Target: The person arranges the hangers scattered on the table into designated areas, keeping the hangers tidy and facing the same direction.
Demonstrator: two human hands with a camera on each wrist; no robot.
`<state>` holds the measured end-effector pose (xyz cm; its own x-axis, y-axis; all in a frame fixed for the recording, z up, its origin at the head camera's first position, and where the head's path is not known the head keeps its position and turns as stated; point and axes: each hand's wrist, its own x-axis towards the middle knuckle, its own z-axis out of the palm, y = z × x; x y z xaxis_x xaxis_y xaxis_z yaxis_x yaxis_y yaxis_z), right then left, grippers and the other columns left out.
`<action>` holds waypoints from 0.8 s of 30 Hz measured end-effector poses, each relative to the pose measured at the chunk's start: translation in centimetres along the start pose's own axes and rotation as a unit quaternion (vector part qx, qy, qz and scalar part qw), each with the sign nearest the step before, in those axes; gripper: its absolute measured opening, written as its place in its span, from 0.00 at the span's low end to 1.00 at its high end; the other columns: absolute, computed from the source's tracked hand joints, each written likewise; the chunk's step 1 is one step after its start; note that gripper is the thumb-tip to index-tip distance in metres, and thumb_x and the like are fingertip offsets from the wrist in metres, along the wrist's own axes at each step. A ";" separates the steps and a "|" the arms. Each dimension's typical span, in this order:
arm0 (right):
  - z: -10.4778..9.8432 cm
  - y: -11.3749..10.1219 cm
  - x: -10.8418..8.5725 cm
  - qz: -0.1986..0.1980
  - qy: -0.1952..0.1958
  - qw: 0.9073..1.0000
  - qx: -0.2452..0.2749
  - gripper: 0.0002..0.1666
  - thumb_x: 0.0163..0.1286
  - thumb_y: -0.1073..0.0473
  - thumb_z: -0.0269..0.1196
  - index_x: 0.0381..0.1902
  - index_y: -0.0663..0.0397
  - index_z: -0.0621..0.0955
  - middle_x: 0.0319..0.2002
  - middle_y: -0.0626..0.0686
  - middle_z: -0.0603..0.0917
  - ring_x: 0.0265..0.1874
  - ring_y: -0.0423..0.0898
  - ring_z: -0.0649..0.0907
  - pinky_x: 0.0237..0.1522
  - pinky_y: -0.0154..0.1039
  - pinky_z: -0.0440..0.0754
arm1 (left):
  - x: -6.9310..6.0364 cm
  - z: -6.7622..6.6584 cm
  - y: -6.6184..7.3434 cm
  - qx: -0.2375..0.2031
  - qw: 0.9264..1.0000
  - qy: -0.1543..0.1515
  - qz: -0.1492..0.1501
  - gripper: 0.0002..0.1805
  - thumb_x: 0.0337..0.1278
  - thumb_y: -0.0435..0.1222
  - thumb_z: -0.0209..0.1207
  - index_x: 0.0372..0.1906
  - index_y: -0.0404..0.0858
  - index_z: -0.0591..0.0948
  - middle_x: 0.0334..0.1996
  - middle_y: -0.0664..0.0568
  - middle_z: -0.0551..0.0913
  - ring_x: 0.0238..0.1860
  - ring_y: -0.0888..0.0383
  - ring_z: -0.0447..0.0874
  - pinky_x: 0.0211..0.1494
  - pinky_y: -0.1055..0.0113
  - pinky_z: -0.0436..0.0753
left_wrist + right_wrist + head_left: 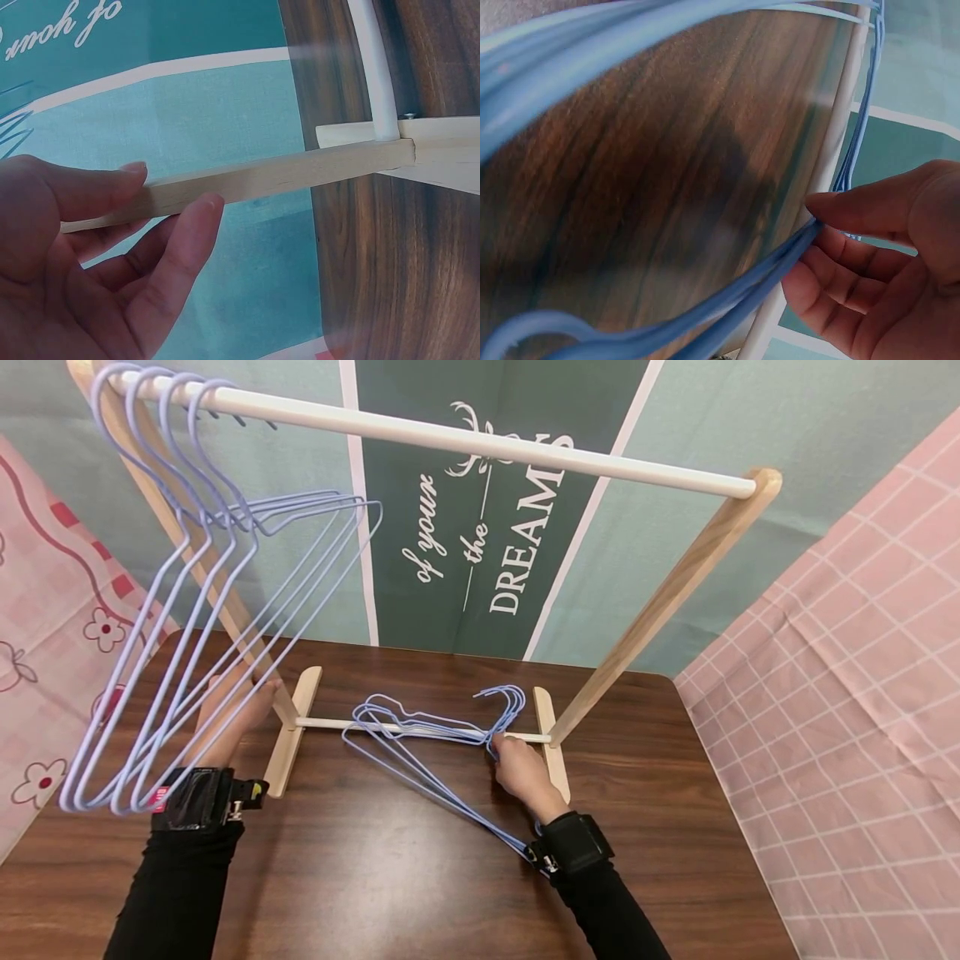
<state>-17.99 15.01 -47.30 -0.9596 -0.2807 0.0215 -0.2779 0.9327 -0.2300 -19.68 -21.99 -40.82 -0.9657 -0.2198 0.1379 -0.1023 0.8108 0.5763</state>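
Bunch of blue hangers (471,737) mid-frame, partly across lower white rod (322,723). Right hand (525,777), just right of centre, has pretty snug pinch on them near hooks, thumb against curled fingers. Left hand (90,300), left side of frame, holds wooden post (262,174) between thumb and fingers. Four more hangers (242,522) dangling off top rod (450,438), upper left.

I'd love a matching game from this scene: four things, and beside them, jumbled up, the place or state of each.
1. Left hand
2. Right hand
3. Top rail
4. Lettering

A. Pinching bunched hangers
B. On the dark green backdrop
C. Gripping a wooden post
D. Bearing hanging hangers

Pairs: 1-C; 2-A; 3-D; 4-B
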 end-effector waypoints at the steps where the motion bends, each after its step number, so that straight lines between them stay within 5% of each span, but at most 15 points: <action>1: 0.0 0.0 0.0 0.001 -0.001 1.000 -0.004 0.11 0.45 0.72 0.60 0.22 0.54 0.70 0.22 0.53 0.75 0.22 0.53 0.78 0.19 0.46 0.71 | 0.0 0.0 0.0 0.000 1.000 -0.001 -0.001 0.14 0.58 0.39 0.54 0.29 0.29 0.74 0.25 0.33 0.78 0.23 0.43 0.75 0.20 0.60 0.69; 7: 0.1 -0.3 0.0 0.000 0.001 1.000 -0.017 0.14 0.41 0.72 0.61 0.22 0.52 0.68 0.23 0.54 0.76 0.23 0.55 0.79 0.19 0.47 0.72 | 0.0 0.1 0.0 0.000 1.000 0.007 0.000 0.15 0.57 0.39 0.55 0.28 0.29 0.74 0.25 0.33 0.77 0.24 0.41 0.75 0.21 0.60 0.68; 16: 0.0 -0.2 -0.2 0.006 -0.003 1.000 -0.021 0.13 0.42 0.72 0.62 0.24 0.53 0.71 0.23 0.54 0.76 0.23 0.55 0.79 0.20 0.47 0.73 | -0.4 0.3 0.4 -0.048 0.995 0.070 0.049 0.12 0.50 0.31 0.58 0.25 0.24 0.72 0.24 0.29 0.75 0.26 0.35 0.74 0.20 0.65 0.62; 24: -0.4 0.1 -0.5 0.007 0.006 1.000 -0.008 0.11 0.42 0.72 0.60 0.25 0.54 0.73 0.21 0.52 0.73 0.20 0.53 0.76 0.18 0.46 0.71 | -0.1 0.5 0.1 -0.055 0.996 0.057 0.041 0.13 0.51 0.32 0.57 0.18 0.29 0.70 0.15 0.39 0.72 0.19 0.42 0.71 0.19 0.63 0.62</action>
<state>-17.54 15.37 -47.00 -0.9638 -0.2650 0.0298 -0.2651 0.9400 -0.2149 -19.68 -21.59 -41.15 -0.9360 -0.2195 0.2750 0.0094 0.7656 0.6432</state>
